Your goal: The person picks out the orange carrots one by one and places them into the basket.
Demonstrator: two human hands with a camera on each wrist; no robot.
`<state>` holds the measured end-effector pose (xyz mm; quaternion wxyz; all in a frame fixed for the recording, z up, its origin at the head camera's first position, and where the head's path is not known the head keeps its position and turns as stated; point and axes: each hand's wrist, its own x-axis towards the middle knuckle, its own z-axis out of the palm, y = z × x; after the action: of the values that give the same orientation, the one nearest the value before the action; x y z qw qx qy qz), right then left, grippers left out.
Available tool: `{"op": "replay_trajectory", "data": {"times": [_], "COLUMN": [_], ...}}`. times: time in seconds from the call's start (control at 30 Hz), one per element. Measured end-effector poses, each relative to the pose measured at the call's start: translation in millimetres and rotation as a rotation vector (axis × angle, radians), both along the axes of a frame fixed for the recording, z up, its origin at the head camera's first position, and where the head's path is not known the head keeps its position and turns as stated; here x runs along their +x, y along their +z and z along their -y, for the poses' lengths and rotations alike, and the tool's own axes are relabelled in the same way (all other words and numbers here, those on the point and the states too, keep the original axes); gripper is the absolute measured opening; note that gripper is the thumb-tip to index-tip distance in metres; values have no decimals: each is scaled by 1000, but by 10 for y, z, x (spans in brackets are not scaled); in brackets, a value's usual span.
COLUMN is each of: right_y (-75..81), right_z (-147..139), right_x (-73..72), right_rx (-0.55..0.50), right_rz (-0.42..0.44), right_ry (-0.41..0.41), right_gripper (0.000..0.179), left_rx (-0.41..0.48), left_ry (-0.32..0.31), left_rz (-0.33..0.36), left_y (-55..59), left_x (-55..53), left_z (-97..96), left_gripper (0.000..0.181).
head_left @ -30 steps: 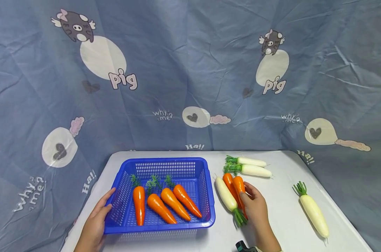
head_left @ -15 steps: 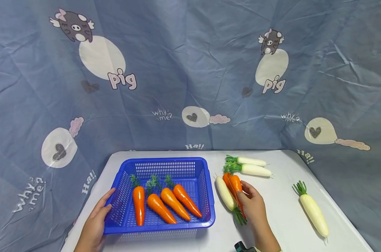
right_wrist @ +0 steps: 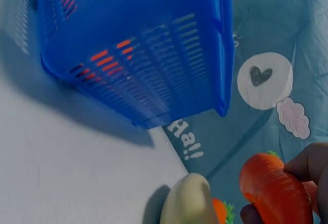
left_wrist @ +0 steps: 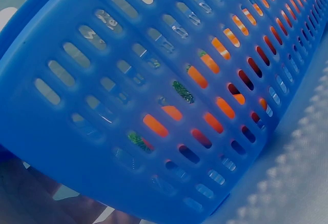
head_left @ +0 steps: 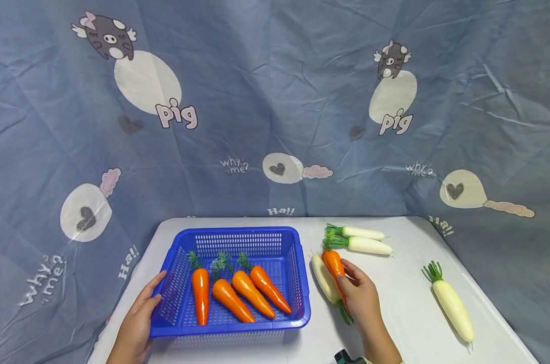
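In the head view, my left hand [head_left: 136, 321] touches the left rim of a blue plastic basket [head_left: 229, 331], its index finger and thumb reaching onto the edge. Several orange carrots with green tops, such as the leftmost carrot [head_left: 200, 296], lie inside. To the right of the basket, my right hand [head_left: 363, 298] pinches a carrot [head_left: 333, 263] between thumb and fingers, above a white radish [head_left: 322, 278]. This held carrot [right_wrist: 274, 188] also shows in the right wrist view. Another carrot [right_wrist: 220, 211] is partly visible behind the radish [right_wrist: 189, 201]. The left wrist view shows the basket's slotted wall [left_wrist: 154, 80].
Two white radishes, one of them a lower radish [head_left: 369, 246], lie at the back of the white table [head_left: 420, 313]. A larger radish [head_left: 453, 311] is at the right. A blue printed curtain [head_left: 275, 101] hangs behind. A black device [head_left: 345, 357] sits by the right wrist.
My right hand has moved slightly left with the carrot, which now covers the second carrot and part of the white radish in the head view. The left hand and basket have stayed put.
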<state>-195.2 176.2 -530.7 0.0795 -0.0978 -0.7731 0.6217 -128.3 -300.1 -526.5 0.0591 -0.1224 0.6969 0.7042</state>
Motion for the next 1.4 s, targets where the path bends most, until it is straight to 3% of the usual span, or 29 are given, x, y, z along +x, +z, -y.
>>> {"op": "replay_trajectory", "data": {"times": [0.6,1.03,1.4], "right_y": [50,181,200], "right_z": [254,382,486], "right_x": [11,52,51], "right_rx": [-26,-73,-96], "right_rz": [-36,-47,-76], "right_ry": [-13,22,50], "right_gripper": [41,43,43], "left_rx": [16,17,23], "left_ry": [3,2,8], "left_rz": [-14,-11,9], "left_y": [-6,-5,9], "left_x": [4,-1,-6], "left_z": [1,1,-11], "left_gripper": [55,55,56]}}
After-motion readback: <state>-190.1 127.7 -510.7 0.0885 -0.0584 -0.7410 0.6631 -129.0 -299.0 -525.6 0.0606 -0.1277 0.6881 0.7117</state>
